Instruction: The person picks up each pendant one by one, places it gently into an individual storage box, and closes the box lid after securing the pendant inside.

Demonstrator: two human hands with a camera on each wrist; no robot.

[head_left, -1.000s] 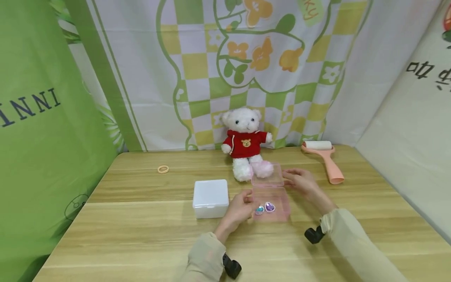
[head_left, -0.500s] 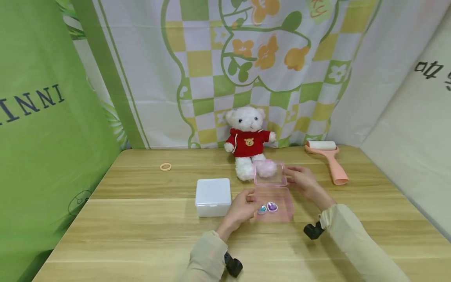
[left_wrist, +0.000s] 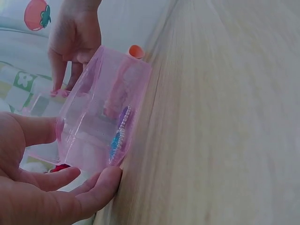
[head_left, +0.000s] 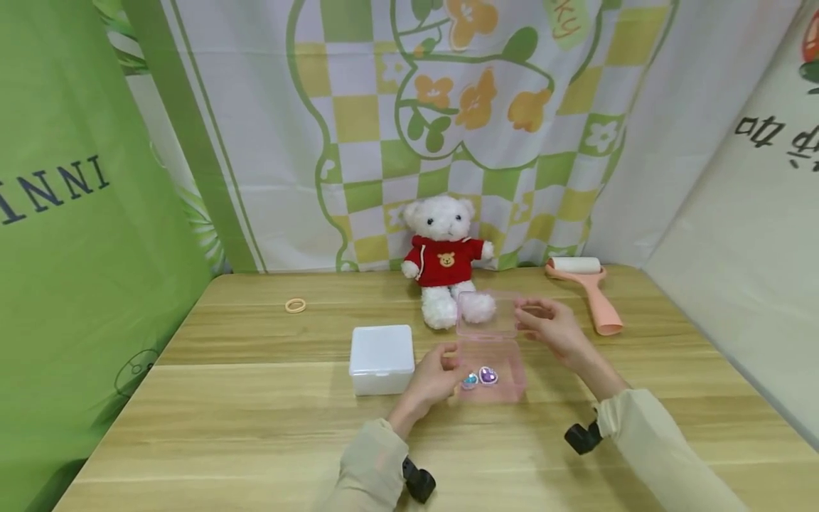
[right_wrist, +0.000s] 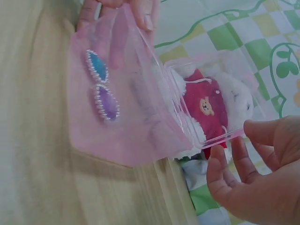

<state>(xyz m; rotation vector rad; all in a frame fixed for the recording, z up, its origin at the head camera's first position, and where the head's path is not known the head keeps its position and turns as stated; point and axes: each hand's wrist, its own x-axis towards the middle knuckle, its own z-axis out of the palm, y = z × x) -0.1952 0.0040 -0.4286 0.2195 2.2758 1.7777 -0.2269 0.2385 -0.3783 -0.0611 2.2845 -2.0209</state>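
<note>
A see-through pink plastic box (head_left: 505, 359) stands on the table with its hinged lid (head_left: 505, 313) raised. Inside lie a purple heart-shaped gem (head_left: 488, 375) and a blue gem (right_wrist: 97, 65), both edged with small white beads. My left hand (head_left: 435, 380) grips the box's left side, thumb at the rim and fingers lower on the wall, as the left wrist view shows. At the lid's right edge, my right hand (head_left: 553, 331) pinches with thumb and fingertips. In the head view, the left fingers partly cover the blue gem.
Left of the pink box is a closed white box (head_left: 382, 359). Behind sits a white teddy bear (head_left: 444, 259) in a red hoodie, its foot seen through the lid. A lint roller (head_left: 591, 295) lies back right, a small tan ring (head_left: 296, 306) back left.
My right hand has shifted slightly to the right at the lid's edge, and the lid's angle has changed a little. The left hand keeps its hold on the box; the head view sways slightly.
</note>
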